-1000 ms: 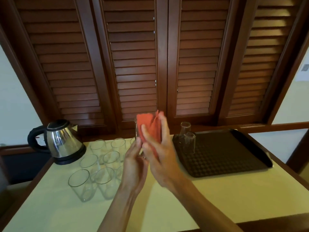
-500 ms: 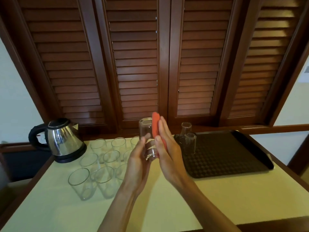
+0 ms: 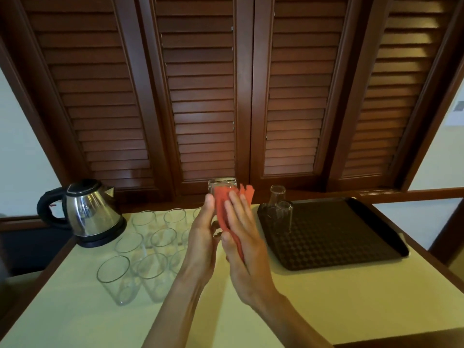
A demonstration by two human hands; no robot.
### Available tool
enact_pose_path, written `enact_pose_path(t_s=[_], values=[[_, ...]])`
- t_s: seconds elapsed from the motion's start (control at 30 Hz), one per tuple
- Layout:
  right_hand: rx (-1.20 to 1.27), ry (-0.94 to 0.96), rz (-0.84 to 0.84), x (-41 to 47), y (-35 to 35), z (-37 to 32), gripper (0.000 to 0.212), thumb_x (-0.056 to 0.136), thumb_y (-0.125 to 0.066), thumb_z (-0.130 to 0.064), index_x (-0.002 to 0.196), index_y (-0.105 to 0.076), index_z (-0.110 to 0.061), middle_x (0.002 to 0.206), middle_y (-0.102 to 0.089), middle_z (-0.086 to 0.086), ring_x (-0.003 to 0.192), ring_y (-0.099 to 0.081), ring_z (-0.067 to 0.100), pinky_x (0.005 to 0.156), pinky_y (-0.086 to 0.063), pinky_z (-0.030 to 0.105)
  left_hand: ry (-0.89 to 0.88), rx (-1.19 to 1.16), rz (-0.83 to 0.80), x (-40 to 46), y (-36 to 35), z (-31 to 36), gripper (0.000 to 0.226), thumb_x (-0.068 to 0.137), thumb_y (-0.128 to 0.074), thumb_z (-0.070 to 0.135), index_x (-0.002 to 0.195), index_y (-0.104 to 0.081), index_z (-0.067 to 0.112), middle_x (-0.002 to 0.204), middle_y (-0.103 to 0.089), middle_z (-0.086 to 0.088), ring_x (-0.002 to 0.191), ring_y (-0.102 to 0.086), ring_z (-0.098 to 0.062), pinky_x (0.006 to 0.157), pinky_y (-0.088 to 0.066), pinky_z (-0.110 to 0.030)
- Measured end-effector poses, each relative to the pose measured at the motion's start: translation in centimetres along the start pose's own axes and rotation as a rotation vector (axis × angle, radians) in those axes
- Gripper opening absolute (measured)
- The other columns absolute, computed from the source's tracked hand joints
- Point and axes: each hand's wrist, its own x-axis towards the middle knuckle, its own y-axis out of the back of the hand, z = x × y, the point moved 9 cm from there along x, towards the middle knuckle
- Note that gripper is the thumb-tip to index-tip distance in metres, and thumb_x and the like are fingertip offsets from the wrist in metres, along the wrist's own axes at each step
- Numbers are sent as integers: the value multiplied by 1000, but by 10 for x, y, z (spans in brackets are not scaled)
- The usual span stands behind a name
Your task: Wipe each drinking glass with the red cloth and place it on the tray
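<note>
2 glasses (image 3: 281, 209) at tray's (image 3: 339, 247) far-left corner

Two bare forearms rise from the lower edge, each ending in a bare hand: left hand (image 3: 200, 243), right hand (image 3: 244, 249). The arms are slim, with tendons showing along the wrists. Fingers are long and nails short.

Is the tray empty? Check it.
No: two glasses stand upside down at the far left corner of the tray.
</note>
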Motion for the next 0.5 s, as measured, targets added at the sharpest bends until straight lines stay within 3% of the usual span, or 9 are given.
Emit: enact_pose_path(t_s=[0.1, 0.17, 0.27, 0.4, 0.5], values=[[113, -204, 50, 21, 13, 21, 56, 103, -36, -50, 156, -24, -33, 160, -17, -31, 147, -24, -8, 121, -34, 43, -36, -3, 3, -7, -7, -1, 51, 100, -44, 53, 137, -66, 25, 130, -73, -1, 125, -67, -21, 99, -54, -41], [66, -212, 28, 33, 19, 17, 56, 104, -37, -43, 156, -19, -32, 160, -16, -27, 143, -21, -17, 123, -30, 36, -32, -12, 9, -7, -8, -3, 49, 102, -43, 48, 139, -65, 24, 131, -72, -3, 126, -66, -22, 99, -54, -41], [-22, 34, -88, 11, 4, -3, 55, 108, -38, -34, 159, -21, -22, 168, -12, -13, 155, -11, 5, 126, -17, 33, -33, -93, 57, 2, 4, 6, 52, 104, -44, 49, 140, -64, 18, 138, -68, -9, 132, -61, -25, 105, -48, -43], [269, -160, -3, 13, 13, 28, 54, 106, -38, -36, 158, -25, -30, 162, -27, -24, 151, -24, 2, 123, -30, 45, -37, -66, 57, 0, 4, 5, 57, 98, -46, 54, 137, -64, 18, 127, -72, -12, 112, -71, -23, 86, -58, -34], [183, -153, 32, 28, 16, 19, 58, 104, -37, -44, 158, -23, -28, 165, -16, -23, 154, -14, 3, 123, -26, 50, 35, -32, 59, -4, -2, -7, 46, 106, -34, 48, 119, -75, 31, 122, -76, 0, 117, -69, -21, 95, -55, -39]])
